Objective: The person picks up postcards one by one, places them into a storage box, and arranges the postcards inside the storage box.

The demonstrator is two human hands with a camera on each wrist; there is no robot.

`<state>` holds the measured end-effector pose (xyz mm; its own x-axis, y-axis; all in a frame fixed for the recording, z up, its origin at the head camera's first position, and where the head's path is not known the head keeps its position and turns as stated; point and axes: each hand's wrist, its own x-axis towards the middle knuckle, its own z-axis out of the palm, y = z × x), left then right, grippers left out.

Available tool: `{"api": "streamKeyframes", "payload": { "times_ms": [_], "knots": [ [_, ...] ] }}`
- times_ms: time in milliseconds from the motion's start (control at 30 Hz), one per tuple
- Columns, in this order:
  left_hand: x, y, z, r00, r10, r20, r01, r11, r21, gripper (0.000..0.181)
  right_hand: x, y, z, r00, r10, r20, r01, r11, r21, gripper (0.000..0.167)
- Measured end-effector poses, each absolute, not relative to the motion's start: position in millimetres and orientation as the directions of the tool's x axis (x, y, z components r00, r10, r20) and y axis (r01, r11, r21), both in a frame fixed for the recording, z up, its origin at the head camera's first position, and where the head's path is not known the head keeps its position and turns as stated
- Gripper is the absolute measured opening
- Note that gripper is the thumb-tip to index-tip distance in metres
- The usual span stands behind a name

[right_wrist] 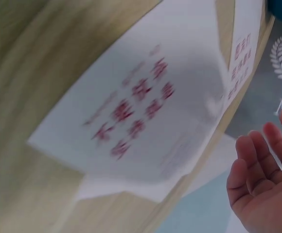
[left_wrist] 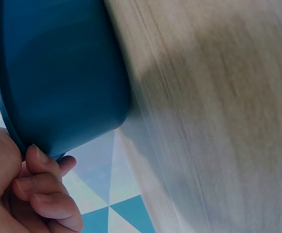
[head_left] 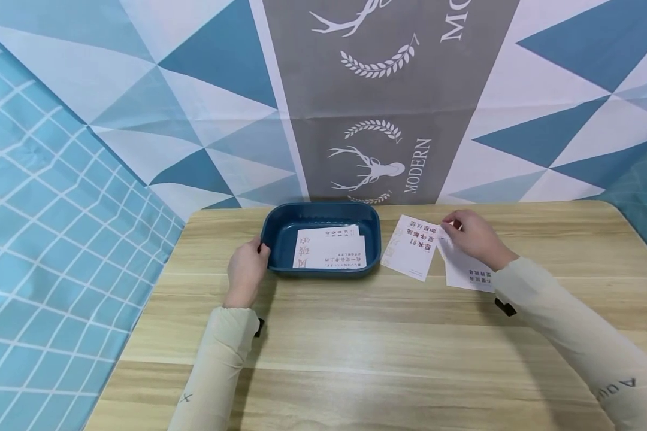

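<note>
My left hand point(head_left: 246, 268) grips the left end of a dark blue rectangular tub point(head_left: 323, 273). In the left wrist view the fingers point(left_wrist: 46, 182) curl at the tub's rim. Several printed white cards point(head_left: 331, 251) lie inside it, overlapping. Right of the tub, a card point(head_left: 410, 248) with dark red characters lies tilted on the table. My right hand point(head_left: 477, 238) is over another printed card point(head_left: 466, 269), partly hiding it. In the right wrist view the right hand point(right_wrist: 265, 179) has its fingers loosely bent and apart from the blurred card point(right_wrist: 131, 107), with nothing between them.
The wooden table point(head_left: 323, 347) meets a patterned wall covering point(head_left: 366, 108) just behind the tub. A blue grid-patterned cloth point(head_left: 48, 239) hangs along the left side. Bare wood shows in front of the tub and cards.
</note>
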<state>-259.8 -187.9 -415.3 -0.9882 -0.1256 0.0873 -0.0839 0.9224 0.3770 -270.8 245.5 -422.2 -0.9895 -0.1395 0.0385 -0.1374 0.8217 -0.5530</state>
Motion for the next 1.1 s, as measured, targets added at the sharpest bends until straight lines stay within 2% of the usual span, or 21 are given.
{"api": "streamKeyframes", "payload": {
  "times_ms": [233,400,700,800,1100],
  "knots": [
    [-261,-188,-415,-0.988,-0.125,0.092,-0.082,0.923,0.375,0.022,-259,269,-423,-0.996,-0.048,-0.08,0.004,0.837,-0.547,0.042],
    [-260,-189,-415,-0.987,-0.125,0.098,-0.079,0.923,0.378,0.022,-250,286,-423,-0.994,0.003,-0.109,0.062,0.835,-0.546,0.046],
    [-260,-189,-415,-0.987,-0.127,0.101,-0.08,0.921,0.38,0.024,-238,309,-433,-0.959,0.141,-0.247,0.253,0.821,-0.511,0.038],
    [-260,-189,-415,-0.986,-0.126,0.106,-0.077,0.922,0.38,0.023,-237,310,-434,-0.948,0.146,-0.284,0.275,0.825,-0.494,0.035],
    [-260,-188,-416,-0.987,-0.119,0.11,-0.07,0.923,0.379,0.022,-238,302,-435,-0.939,0.106,-0.327,0.264,0.831,-0.49,0.045]
  ]
}}
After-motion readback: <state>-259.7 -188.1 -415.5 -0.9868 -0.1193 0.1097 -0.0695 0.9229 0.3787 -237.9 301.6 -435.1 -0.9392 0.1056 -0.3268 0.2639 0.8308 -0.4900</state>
